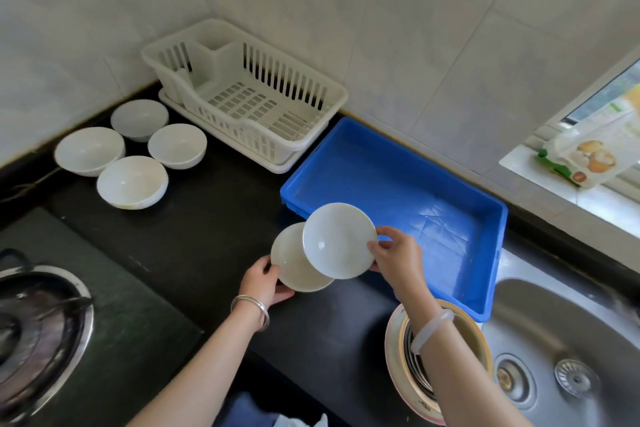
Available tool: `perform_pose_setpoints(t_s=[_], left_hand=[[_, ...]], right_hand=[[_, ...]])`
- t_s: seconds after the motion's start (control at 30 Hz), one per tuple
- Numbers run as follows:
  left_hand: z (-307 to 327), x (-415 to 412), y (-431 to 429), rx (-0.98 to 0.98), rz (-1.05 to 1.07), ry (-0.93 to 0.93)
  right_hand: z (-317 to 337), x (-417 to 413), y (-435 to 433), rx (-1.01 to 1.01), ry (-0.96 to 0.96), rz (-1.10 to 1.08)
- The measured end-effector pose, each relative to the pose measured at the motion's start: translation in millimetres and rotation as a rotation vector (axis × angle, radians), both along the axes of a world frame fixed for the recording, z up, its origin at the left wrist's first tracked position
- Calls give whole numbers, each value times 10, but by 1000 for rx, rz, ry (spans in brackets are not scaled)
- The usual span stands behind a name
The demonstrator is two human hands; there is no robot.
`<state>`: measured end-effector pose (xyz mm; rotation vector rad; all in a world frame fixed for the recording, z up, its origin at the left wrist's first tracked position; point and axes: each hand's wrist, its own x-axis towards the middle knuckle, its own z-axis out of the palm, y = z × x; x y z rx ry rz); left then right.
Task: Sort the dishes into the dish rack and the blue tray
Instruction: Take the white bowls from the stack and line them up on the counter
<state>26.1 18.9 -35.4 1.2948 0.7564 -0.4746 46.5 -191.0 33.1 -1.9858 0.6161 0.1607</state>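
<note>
Head view shows your left hand (265, 282) pinching the near-left rim of a small white saucer (294, 267), thumb on top and fingers curled under it. Your right hand (394, 253) grips the right rim of a second white saucer (337, 239) the same way, tilted so its hollow faces you. That second saucer overlaps the first one and hangs over the near-left corner of the blue tray (398, 184); whether the two saucers touch, you cannot tell.

The blue tray sits on the black bench (207, 218), to the right, with nothing in it but a wet sheen on its floor. Just beside its far-left end stands the white dish rack (249, 94) on its drip tray, pushed into the tiled corner; its slatted floor and its cutlery compartment hold nothing.

Four white bowls (133, 180) stand upright on the bench to the left of the rack, bunched close, each one bare inside.

Under your right forearm, at the near edge by the steel sink (571, 340), lies a gold-rimmed plate (398, 367) with metal ware on it, mostly hidden by the arm. A gas burner (38, 322) sits at near left. A printed packet (588, 156) rests on the window sill at far right.
</note>
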Motion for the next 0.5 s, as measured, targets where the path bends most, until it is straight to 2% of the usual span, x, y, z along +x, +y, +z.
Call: perform_pose_setpoints(t_s=[0.27, 0.5], left_hand=[[194, 199, 793, 0, 330, -36], [131, 252, 1414, -8, 588, -46]], right_hand=[[31, 542, 640, 147, -19, 97], [-143, 1079, 1353, 230, 74, 180]])
